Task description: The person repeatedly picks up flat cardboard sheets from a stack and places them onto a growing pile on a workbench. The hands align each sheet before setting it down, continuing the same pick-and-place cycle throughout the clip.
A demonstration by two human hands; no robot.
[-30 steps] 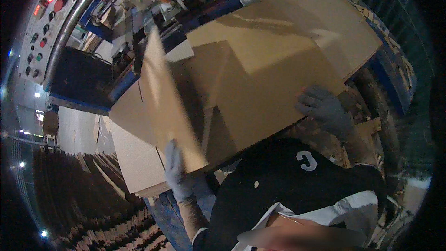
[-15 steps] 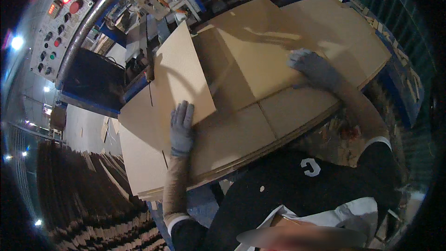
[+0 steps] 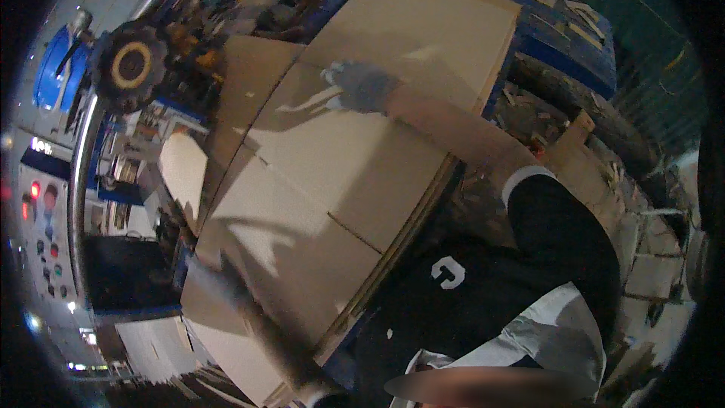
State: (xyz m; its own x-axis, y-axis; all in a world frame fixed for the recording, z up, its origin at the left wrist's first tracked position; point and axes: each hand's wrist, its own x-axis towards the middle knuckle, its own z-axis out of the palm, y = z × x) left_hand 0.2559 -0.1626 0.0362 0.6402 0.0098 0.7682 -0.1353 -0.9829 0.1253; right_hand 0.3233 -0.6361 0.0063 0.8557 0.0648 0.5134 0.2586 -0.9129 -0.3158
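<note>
A stack of flat brown cardboard sheets point(image 3: 302, 181) lies slanting across the view, with cut slots and crease lines in its top sheet. My right hand point(image 3: 362, 88), in a grey glove, is over the far part of the top sheet with its fingers apart; whether it touches is unclear. My left hand point(image 3: 219, 278), also gloved and smeared by motion, is over the near left part of the stack, beside the machine. Its fingers do not show clearly. A pale cardboard flap point(image 3: 183, 172) sticks up at the machine's side, beyond my left hand.
On the left are a control panel point(image 3: 47, 230) with lit red lamps, a metal rail point(image 3: 81, 181) and a dark toothed wheel point(image 3: 130, 65). A blue bed point(image 3: 563, 49) strewn with cardboard offcuts lies at the far right. More scraps point(image 3: 521, 117) lie below the stack's right edge.
The view has turned, so the stack now slants more steeply. My left hand has come away from the raised cardboard flap, nearer the machine. My right hand remains over the sheets.
</note>
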